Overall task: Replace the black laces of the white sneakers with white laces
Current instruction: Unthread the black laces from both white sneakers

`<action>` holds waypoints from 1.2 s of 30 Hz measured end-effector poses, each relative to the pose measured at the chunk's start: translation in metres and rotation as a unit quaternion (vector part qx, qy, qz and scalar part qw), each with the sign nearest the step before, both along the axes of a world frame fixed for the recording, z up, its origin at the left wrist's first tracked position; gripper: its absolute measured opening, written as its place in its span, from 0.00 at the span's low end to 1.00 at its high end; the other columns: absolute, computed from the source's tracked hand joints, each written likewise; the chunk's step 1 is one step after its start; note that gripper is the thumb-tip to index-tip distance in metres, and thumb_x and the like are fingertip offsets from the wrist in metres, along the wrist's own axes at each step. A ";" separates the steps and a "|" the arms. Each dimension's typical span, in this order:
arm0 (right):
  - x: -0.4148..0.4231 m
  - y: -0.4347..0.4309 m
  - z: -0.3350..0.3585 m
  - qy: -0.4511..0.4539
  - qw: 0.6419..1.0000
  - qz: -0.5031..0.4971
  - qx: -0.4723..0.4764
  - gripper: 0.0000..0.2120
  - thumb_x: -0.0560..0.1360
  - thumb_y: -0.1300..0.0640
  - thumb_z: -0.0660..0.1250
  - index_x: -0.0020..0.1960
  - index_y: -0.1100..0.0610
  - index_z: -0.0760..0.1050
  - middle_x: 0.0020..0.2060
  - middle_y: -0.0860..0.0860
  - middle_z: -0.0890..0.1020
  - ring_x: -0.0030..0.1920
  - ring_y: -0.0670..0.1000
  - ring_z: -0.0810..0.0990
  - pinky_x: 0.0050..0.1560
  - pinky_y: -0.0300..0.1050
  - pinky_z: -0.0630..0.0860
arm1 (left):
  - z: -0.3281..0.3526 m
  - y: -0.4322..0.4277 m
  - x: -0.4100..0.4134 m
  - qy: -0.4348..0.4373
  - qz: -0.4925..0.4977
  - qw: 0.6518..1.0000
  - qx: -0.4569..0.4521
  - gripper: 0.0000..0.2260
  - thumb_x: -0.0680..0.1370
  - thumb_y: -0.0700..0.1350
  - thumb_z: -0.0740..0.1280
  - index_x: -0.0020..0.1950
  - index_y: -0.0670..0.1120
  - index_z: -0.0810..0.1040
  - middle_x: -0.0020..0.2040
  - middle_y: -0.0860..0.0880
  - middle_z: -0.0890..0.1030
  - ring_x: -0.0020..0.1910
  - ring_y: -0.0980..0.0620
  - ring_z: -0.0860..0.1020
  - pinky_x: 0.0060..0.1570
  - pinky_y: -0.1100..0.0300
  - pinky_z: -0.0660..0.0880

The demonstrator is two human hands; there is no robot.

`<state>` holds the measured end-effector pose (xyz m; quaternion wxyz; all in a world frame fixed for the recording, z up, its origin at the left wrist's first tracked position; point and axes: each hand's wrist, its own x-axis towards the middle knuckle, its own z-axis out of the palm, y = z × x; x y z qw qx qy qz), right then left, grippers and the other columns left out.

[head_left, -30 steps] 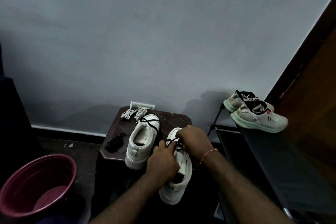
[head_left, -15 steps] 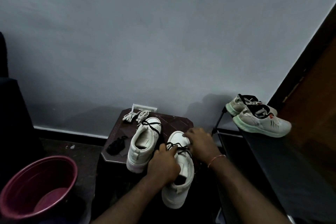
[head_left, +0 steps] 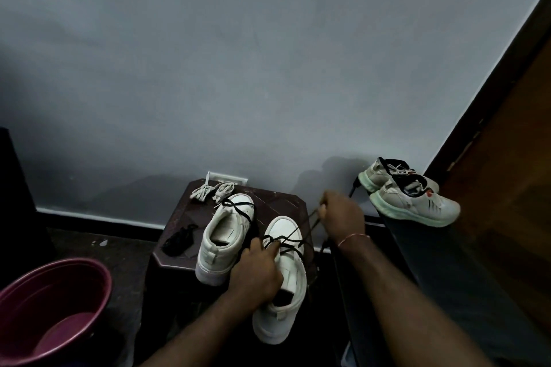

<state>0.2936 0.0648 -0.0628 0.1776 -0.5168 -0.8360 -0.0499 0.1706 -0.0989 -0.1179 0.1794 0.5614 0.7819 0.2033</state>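
Grip of the left hand [head_left: 256,274] clasps the near sneaker [head_left: 293,280]; the right hand [head_left: 343,214] pinches the black lace [head_left: 287,243], stretched toward two o'clock.

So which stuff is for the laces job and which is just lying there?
For the job: near sneaker gripped by left hand, far sneaker, black lace pinched by right hand, white laces.
Just lying about: maroon tub, mint-soled running shoes.

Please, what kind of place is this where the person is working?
Most likely a corner of a home, perhaps near an entrance: what looks like a shoe rack carrying another pair of sneakers, a wooden door beside it, and a maroon basin on the floor.
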 end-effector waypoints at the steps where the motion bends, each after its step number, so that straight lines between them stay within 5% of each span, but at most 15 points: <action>1: 0.006 0.004 0.000 -0.043 0.999 -0.019 -0.023 0.07 0.75 0.58 0.63 0.50 0.57 0.77 0.50 0.58 0.81 0.52 0.60 0.79 0.47 0.50 0.75 | -0.001 -0.001 0.000 -0.001 -0.001 1.000 0.000 0.27 0.74 0.45 0.58 0.74 0.56 0.61 0.62 0.46 0.65 0.61 0.43 0.70 0.58 0.49 0.71; 3: 0.009 0.002 -0.004 -0.122 0.991 0.000 -0.061 0.11 0.77 0.60 0.60 0.56 0.57 0.76 0.56 0.58 0.80 0.58 0.60 0.78 0.55 0.50 0.74 | -0.002 0.000 -0.001 -0.001 0.000 1.000 0.001 0.28 0.74 0.45 0.58 0.74 0.56 0.61 0.62 0.46 0.65 0.61 0.43 0.70 0.58 0.50 0.71; 9: -0.018 -0.028 -0.016 -0.130 0.962 0.200 -0.133 0.13 0.75 0.59 0.64 0.58 0.53 0.80 0.56 0.53 0.82 0.59 0.55 0.76 0.57 0.43 0.69 | -0.003 0.001 0.000 0.000 -0.001 1.000 0.009 0.26 0.74 0.45 0.59 0.73 0.56 0.62 0.61 0.46 0.65 0.60 0.43 0.70 0.57 0.50 0.71; 15: -0.027 -0.032 -0.012 -0.177 0.953 0.200 -0.143 0.10 0.73 0.55 0.66 0.52 0.49 0.82 0.49 0.51 0.84 0.51 0.55 0.81 0.51 0.49 0.78 | -0.002 -0.002 -0.001 -0.007 0.002 1.000 0.010 0.26 0.75 0.44 0.59 0.73 0.56 0.63 0.61 0.46 0.65 0.60 0.43 0.70 0.57 0.50 0.70; 30: -0.026 -0.039 0.000 -0.189 0.939 0.187 -0.217 0.10 0.72 0.62 0.68 0.51 0.54 0.83 0.48 0.54 0.85 0.50 0.55 0.82 0.50 0.44 0.77 | -0.004 -0.003 0.001 -0.012 0.002 1.000 0.014 0.24 0.74 0.45 0.59 0.71 0.54 0.64 0.61 0.46 0.64 0.60 0.43 0.70 0.58 0.49 0.71; 36: -0.027 -0.039 0.001 -0.189 0.951 0.168 -0.179 0.10 0.71 0.65 0.63 0.45 0.50 0.71 0.48 0.54 0.82 0.49 0.57 0.80 0.41 0.43 0.69 | -0.008 -0.004 0.001 -0.002 -0.004 1.000 0.024 0.26 0.74 0.45 0.58 0.73 0.55 0.63 0.60 0.46 0.65 0.59 0.43 0.70 0.56 0.49 0.71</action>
